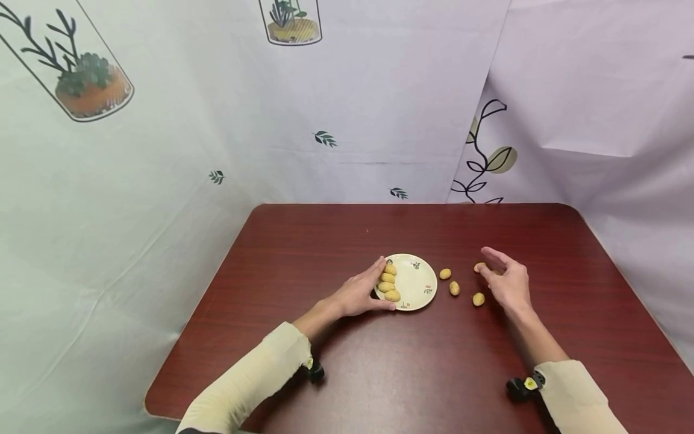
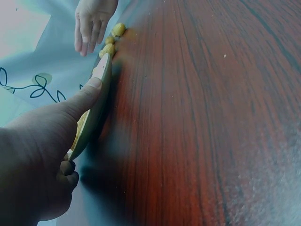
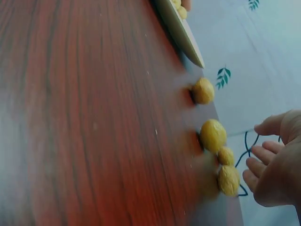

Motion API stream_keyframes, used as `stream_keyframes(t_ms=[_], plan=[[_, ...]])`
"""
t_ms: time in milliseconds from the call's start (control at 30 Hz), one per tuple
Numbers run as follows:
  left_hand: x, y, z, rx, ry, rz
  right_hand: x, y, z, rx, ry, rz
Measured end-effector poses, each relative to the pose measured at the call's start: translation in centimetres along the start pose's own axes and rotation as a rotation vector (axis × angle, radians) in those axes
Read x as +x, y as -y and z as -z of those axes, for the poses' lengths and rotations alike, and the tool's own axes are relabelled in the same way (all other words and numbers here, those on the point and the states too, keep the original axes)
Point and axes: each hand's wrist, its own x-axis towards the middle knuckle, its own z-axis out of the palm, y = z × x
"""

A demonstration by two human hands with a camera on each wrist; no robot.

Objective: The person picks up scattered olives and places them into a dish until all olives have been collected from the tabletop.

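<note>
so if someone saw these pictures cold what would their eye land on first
Probably the pale plate near the middle of the dark red table, with four yellow potato-like lumps along its left side, where the left hand holds the rim. Next, four loose lumps between the plate and the right hand, then the plant drawing at the head view's upper left.

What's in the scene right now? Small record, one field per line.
Left hand: holds the plate at its left and near rim
On plate: four oval yellow pieces, lined up along the left side
Surface: reddish-brown table
Off plate: four loose yellow pieces, right of the plate
Right hand: above the loose yellow pieces, holding nothing
Backdrop: pale, with plant prints
</note>
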Motion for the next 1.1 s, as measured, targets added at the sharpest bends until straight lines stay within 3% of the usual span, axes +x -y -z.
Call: stream_keyframes(t_ms=[300,533,800,1100], plan=[[-0.1,0.1,-0.1,0.002,-0.002,0.004,-0.1,-1.0,1.6,-0.028,0.074,-0.102],[-0.1,-0.1,-0.1,-0.005,-0.002,0.005,-0.2,-1.9,1.9,-0.139,0.091,-0.133],[-0.1,0.0,-0.2,-0.008,-0.004,0.007,0.0,-2.2,1.9,-0.174,0.072,-0.097],[-0.1,-0.1,-0.1,0.013,-0.007,0.001,0.4,-2.3,1.9,-0.233,0.023,0.014]])
